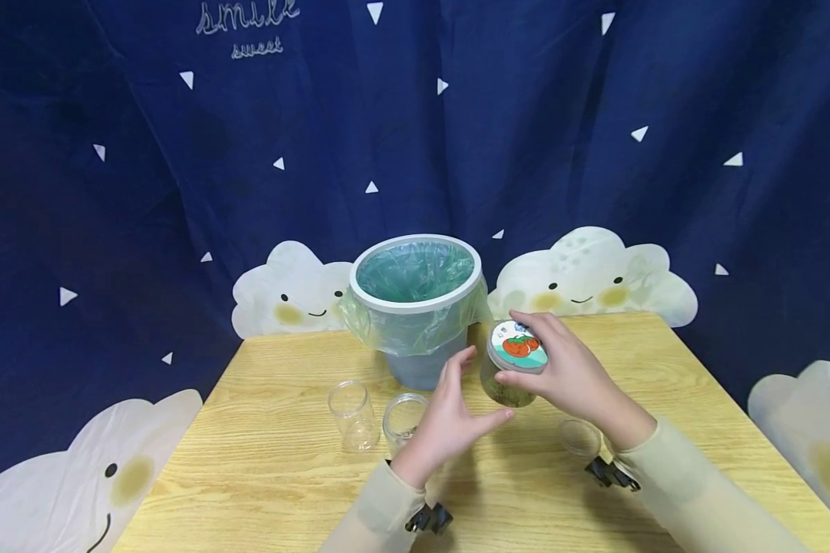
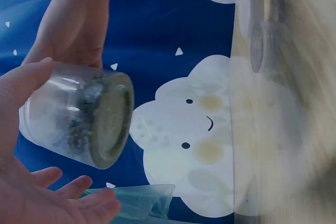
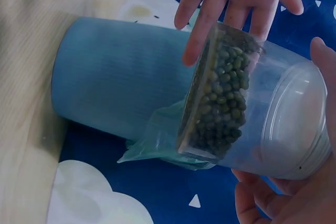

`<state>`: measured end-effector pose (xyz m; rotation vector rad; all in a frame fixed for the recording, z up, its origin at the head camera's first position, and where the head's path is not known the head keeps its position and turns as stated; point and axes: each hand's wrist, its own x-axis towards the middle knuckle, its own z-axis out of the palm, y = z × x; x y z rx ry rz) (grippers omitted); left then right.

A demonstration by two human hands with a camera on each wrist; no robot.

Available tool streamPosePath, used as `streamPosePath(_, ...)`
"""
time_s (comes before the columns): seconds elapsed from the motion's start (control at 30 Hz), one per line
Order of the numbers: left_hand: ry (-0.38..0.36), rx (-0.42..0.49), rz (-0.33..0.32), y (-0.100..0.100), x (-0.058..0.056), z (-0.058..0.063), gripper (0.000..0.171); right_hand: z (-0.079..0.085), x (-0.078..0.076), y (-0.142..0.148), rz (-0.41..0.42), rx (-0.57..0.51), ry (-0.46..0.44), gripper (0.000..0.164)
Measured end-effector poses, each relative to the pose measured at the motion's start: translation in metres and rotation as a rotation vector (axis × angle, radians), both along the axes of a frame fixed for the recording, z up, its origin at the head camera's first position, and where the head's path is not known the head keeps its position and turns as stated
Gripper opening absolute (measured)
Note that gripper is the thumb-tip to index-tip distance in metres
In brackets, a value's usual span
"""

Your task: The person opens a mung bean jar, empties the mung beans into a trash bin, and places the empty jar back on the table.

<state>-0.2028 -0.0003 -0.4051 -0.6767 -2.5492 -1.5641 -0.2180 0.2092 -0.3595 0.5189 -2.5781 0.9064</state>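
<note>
A clear jar (image 1: 506,390) with green mung beans (image 3: 223,95) at its bottom is held above the table in front of the bin. Its lid (image 1: 518,347) has a picture of orange-red fruit on it. My right hand (image 1: 577,372) grips the jar from above, thumb and fingers around the lid. On the other side, my left hand (image 1: 449,418) is spread beside the jar, fingers straight and thumb out toward its base. In the right wrist view, the left fingers (image 3: 202,22) overlap the bean-filled end.
Behind the hands stands a grey-blue bin (image 1: 418,369) lined with a green plastic bag (image 1: 415,273). Left of my left hand are a clear jar (image 1: 355,422) and another clear jar (image 1: 397,418), partly hidden. A clear round container (image 1: 579,436) is by the right wrist on the wooden table (image 1: 277,476).
</note>
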Motion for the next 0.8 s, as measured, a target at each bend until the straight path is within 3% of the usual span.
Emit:
streamPosePath(0.27, 0.064, 0.003, -0.029, -0.005, 0.013, -0.005, 0.101, -0.001, 0.018, -0.004, 0.037, -0.03, 0.02, 0.091)
streamPosePath(0.6, 0.032, -0.004, -0.074, -0.014, 0.024, -0.013, 0.105, -0.009, 0.036, -0.008, 0.063, -0.023, 0.065, 0.089)
streamPosePath(0.8, 0.033, 0.032, -0.144, -0.015, 0.032, -0.016, 0.104, -0.017, 0.045, -0.012, 0.098, -0.018, 0.097, 0.09)
